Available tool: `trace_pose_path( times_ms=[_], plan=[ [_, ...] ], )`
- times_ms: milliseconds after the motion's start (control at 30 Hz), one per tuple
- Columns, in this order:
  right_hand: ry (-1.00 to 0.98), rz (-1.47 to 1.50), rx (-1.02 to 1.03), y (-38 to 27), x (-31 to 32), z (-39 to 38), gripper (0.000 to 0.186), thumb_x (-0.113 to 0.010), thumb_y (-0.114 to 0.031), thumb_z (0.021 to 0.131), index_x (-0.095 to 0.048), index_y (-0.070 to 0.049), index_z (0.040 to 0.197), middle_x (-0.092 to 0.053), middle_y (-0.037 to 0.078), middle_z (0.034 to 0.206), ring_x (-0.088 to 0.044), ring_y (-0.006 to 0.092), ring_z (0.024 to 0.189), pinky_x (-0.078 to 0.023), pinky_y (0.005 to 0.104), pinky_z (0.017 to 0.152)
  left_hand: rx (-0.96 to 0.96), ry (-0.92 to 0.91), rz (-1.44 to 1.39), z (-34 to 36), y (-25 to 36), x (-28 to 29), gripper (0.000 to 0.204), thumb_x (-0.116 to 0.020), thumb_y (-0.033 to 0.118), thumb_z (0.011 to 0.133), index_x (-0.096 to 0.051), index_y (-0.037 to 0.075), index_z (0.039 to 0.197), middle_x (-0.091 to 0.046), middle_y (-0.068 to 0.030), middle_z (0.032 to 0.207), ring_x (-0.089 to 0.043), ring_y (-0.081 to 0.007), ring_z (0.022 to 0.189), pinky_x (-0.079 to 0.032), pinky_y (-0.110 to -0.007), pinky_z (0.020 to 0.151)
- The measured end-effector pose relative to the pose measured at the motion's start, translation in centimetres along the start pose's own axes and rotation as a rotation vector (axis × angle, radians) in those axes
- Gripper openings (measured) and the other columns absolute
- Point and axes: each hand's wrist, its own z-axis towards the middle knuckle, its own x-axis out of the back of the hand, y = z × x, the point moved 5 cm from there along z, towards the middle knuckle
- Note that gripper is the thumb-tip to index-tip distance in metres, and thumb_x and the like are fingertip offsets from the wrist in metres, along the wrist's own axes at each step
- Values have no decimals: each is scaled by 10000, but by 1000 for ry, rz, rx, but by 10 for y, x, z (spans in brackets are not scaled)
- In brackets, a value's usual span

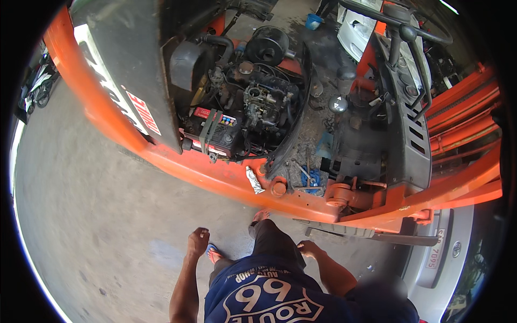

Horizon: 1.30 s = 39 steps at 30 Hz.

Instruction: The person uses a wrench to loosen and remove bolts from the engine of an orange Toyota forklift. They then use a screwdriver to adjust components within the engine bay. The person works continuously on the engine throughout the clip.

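Note:
My left hand (198,241) hangs in the air over the concrete floor, its fingers curled closed; whether anything small is inside I cannot make out. On the other side of my body, my right hand (311,250) is held low beside my thigh with loosely bent fingers and nothing visible in it. Neither hand touches the orange forklift (207,176) in front of me. Its engine (266,102) lies exposed, with a strapped black and red battery (215,132) nearer me. A crumpled silver tube (253,180) rests on the orange frame. To its right, several wrenches (308,175) lie by a blue cloth (313,182).
A raised dark cover (126,64) stands left of the engine. At right are the steering wheel (398,19), a round-knobbed lever (338,104) and the dashboard (404,91). A silver car (439,269) is at lower right, and a blue bucket (313,22) stands far back.

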Motion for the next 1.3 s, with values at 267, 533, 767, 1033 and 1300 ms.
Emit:
trace_pose_path(
  times_ms=[267,533,767,1033,1300],
  plan=[
    [216,179,93,-30,127,3,334,-638,-225,923,-668,-22,1187,-721,161,1088,-698,276,1001,-538,360,872,-251,47,-312,109,223,-65,177,-625,132,920,-685,15,1040,-735,-161,879,-741,-251,786,-572,-363,726],
    [324,244,214,-74,169,-7,324,-626,-215,918,-657,-14,1171,-708,179,1128,-686,283,1058,-523,368,924,-262,80,-360,251,266,-93,218,-613,124,868,-725,19,1022,-740,-153,848,-728,-269,847,-563,-372,746],
    [448,373,83,-70,159,-22,363,-609,-270,894,-660,-22,1155,-703,203,1129,-677,335,1061,-521,410,938,-544,-79,-372,370,227,-140,390,-650,108,898,-562,144,1277,-667,-43,1132,-668,-219,1022,-569,-377,801],
    [448,650,-210,-35,108,-7,344,-651,-292,887,-690,-47,1125,-724,205,1045,-710,320,973,-560,401,850,69,7,-834,376,256,-141,353,-687,175,898,-563,138,1227,-666,-77,1018,-678,-244,885,-558,-372,753],
    [384,475,-123,6,126,-20,364,-650,-321,881,-690,-89,1158,-717,169,1128,-684,301,1073,-528,386,921,-158,290,-262,406,272,-133,280,-740,263,840,-691,96,1059,-724,-159,910,-697,-333,875,-537,-427,800]
  ],
)
